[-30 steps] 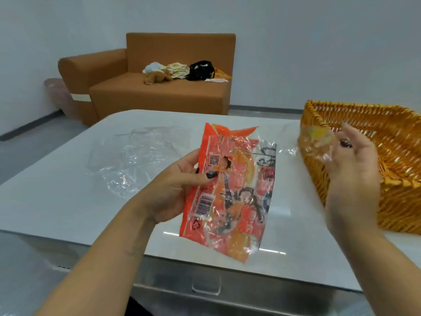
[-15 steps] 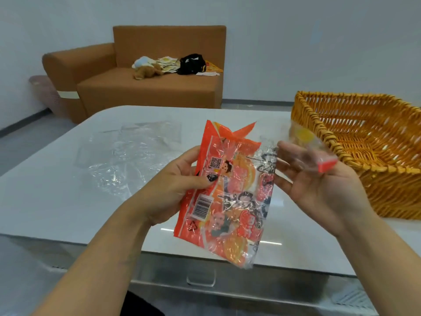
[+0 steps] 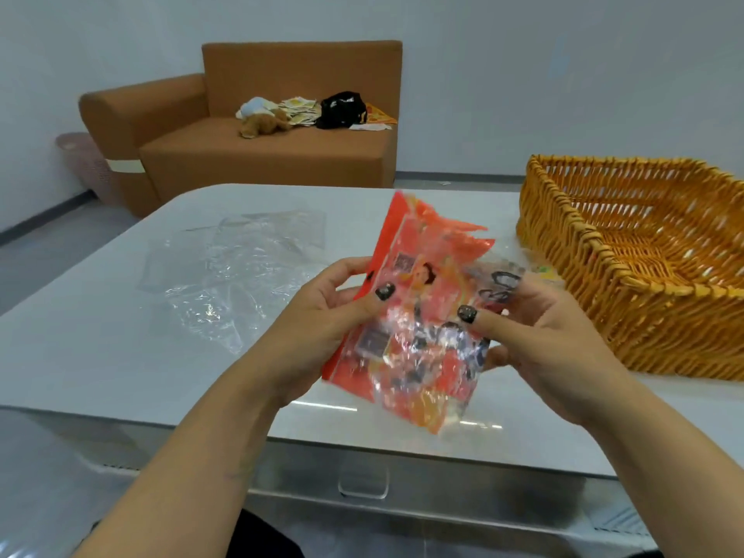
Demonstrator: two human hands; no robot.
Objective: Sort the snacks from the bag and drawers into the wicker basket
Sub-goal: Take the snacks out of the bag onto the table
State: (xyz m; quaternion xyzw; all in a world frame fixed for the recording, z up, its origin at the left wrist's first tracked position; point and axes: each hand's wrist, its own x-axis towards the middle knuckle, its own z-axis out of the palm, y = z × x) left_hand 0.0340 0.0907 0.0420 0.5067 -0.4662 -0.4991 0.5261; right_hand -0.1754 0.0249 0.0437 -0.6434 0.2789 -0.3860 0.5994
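Note:
Both of my hands hold an orange and clear snack bag (image 3: 422, 316) upright above the white table (image 3: 100, 336). My left hand (image 3: 322, 328) grips its left edge with the thumb on the front. My right hand (image 3: 543, 336) grips its right side, thumb pressed on the front. Small wrapped candies show blurred inside the bag. The wicker basket (image 3: 652, 316) stands on the table at the right, a short way from my right hand. A small wrapped piece (image 3: 545, 271) lies on the table by the basket's near wall.
A crumpled clear plastic bag (image 3: 225, 275) lies on the table left of my hands. A drawer handle (image 3: 362, 483) shows under the table's front edge. Behind the table stands a brown sofa (image 3: 261, 151) with a plush toy and a black bag on it.
My right hand came back from the basket side and took hold of the snack bag's right side. The small candy it held is out of the hand.

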